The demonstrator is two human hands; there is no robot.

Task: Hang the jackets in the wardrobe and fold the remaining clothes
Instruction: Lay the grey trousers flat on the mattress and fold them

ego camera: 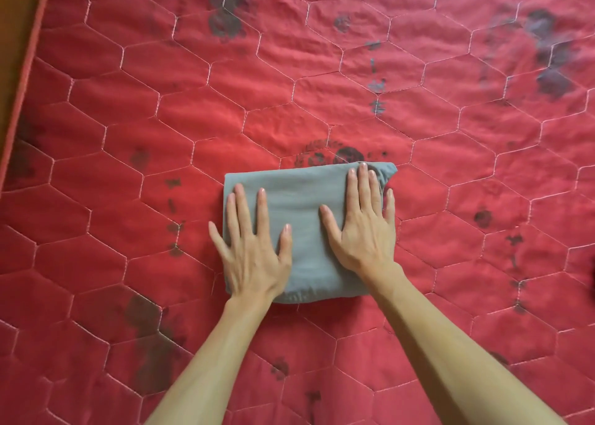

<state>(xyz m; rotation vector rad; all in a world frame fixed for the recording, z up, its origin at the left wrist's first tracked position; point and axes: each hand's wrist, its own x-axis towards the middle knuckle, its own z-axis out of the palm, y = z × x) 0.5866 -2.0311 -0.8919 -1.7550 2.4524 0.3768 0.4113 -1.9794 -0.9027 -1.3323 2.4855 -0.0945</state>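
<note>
A grey garment [304, 199], folded into a small rectangle, lies on a red quilted mattress [322, 86] near the middle of the head view. My left hand [254, 247] presses flat on its left half with the fingers spread and straight. My right hand [363, 222] lies flat on its right half, fingertips reaching the far right corner. Both palms face down on the cloth, and neither hand grips it. No jacket or wardrobe is in view.
The red mattress, stitched in hexagons with dark flower prints, fills almost the whole view. Its piped edge [24, 80] runs along the left, with a brown wooden surface [13, 22] beyond it. A dark object [593, 273] shows at the right border.
</note>
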